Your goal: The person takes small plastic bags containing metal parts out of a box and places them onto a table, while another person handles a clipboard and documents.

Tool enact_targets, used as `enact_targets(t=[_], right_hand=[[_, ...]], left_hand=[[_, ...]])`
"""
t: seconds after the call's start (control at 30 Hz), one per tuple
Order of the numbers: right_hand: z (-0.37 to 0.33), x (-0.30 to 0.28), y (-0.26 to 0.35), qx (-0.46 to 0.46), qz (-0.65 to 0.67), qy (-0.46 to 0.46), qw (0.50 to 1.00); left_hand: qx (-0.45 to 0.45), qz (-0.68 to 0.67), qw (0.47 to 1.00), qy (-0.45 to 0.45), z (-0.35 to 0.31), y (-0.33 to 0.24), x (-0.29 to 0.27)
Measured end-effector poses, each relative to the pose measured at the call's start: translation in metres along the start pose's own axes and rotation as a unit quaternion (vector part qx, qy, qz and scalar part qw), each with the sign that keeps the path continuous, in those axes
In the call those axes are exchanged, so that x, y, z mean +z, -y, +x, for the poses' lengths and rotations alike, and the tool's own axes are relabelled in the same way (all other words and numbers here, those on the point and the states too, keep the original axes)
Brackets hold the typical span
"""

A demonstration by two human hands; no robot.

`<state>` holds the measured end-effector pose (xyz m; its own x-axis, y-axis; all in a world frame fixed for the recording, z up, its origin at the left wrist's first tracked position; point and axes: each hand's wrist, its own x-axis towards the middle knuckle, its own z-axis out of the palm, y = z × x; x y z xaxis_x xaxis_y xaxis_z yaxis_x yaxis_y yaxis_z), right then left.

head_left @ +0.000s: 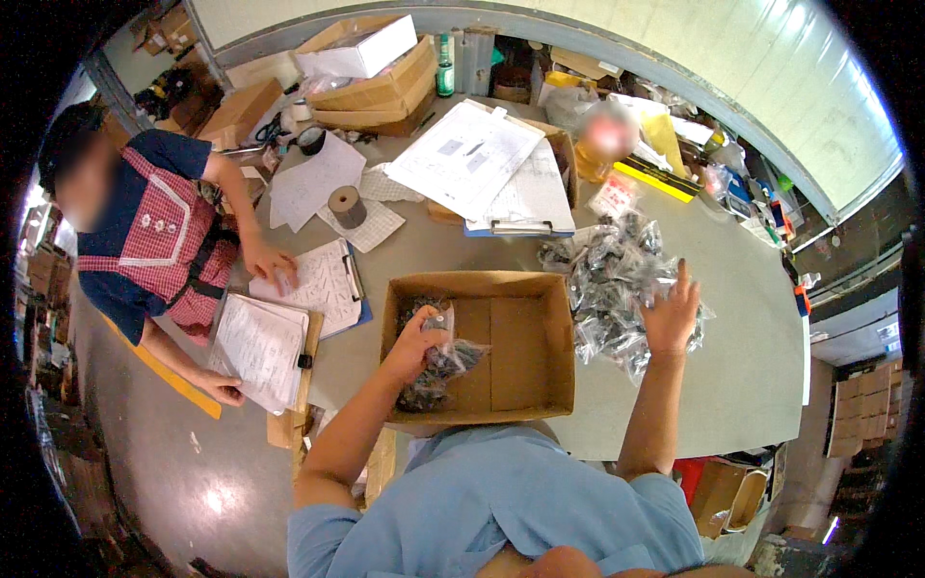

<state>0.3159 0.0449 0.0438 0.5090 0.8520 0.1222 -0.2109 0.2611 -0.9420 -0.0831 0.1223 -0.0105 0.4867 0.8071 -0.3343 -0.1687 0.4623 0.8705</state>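
An open cardboard box (525, 349) stands on the table right in front of me. My left hand (416, 345) is inside its left half, fingers closed on a small clear plastic bag (458, 358) with dark parts in it. More such bags lie beneath that hand, along the box's left side. To the right of the box is a loose pile of clear bags of dark parts (617, 279). My right hand (672, 313) rests at the pile's right side with its fingers spread; I see nothing held in it.
On the left a co-worker in a red checked apron (159, 226) handles papers on a clipboard (260, 352). Behind the box lie more clipboards with sheets (472, 159) and a tape roll (347, 206). Cartons (376, 91) and a green bottle (445, 67) stand at the back.
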Motion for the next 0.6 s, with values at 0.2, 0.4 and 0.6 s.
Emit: enact_targets(t=[0.2,0.4,0.6], right_hand=[[-0.052,0.073,-0.034,0.195,-0.161,0.226,0.941],[-0.113,0.127,-0.097,0.499,0.335,0.277,0.750],[-0.104,0.111,-0.104,0.478,0.322,0.191,0.795]], left_hand=[[-0.053,-0.288,0.945,0.147,-0.002,0.009,0.016],[0.028,0.146,0.983,0.110,-0.018,-0.002,0.066],[0.245,0.430,0.868,0.044,-0.029,-0.053,0.053]])
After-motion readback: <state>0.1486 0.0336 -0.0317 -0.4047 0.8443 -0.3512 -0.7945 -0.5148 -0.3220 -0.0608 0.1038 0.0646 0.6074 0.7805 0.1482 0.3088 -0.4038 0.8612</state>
